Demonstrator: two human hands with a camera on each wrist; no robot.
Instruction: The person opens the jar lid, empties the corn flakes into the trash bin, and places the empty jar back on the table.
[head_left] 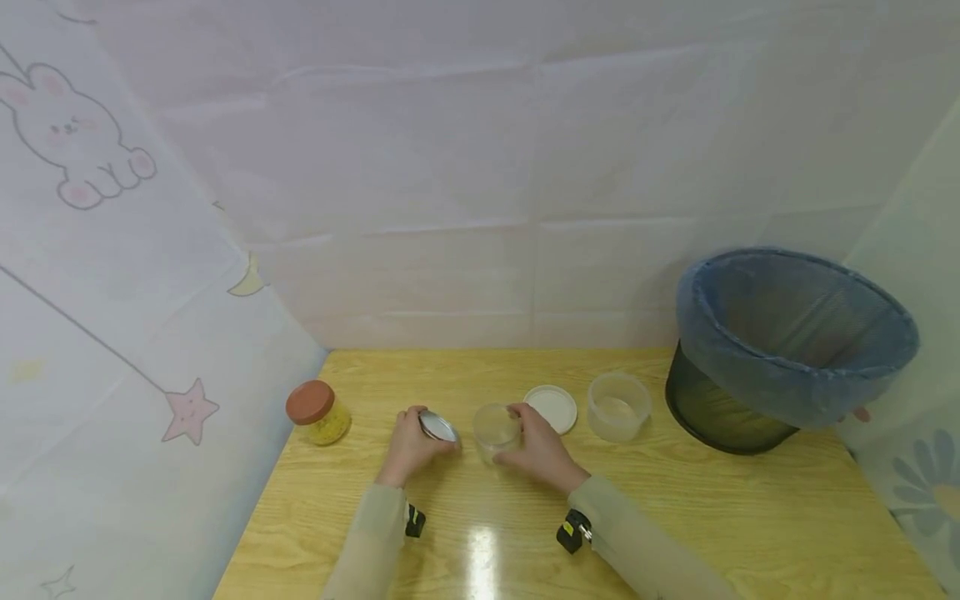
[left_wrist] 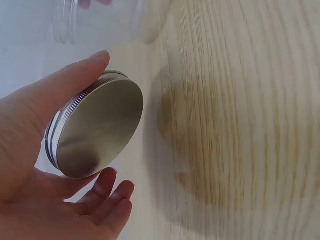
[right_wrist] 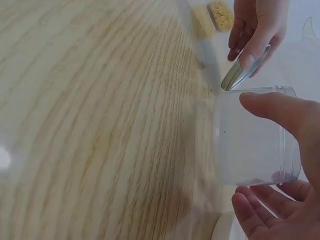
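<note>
Lid (head_left: 439,427) tilts, pinched in the left grip (head_left: 411,447); at the lid's three o'clock in the head view, near but apart, we see the clear jar (head_left: 493,427) upright, grasped around its side by the right grip (head_left: 542,450).

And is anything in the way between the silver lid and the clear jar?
No, nothing visible is in the way. The left hand holds the silver lid, the right hand holds the clear jar, and the head view shows only tabletop in the gap.
</note>
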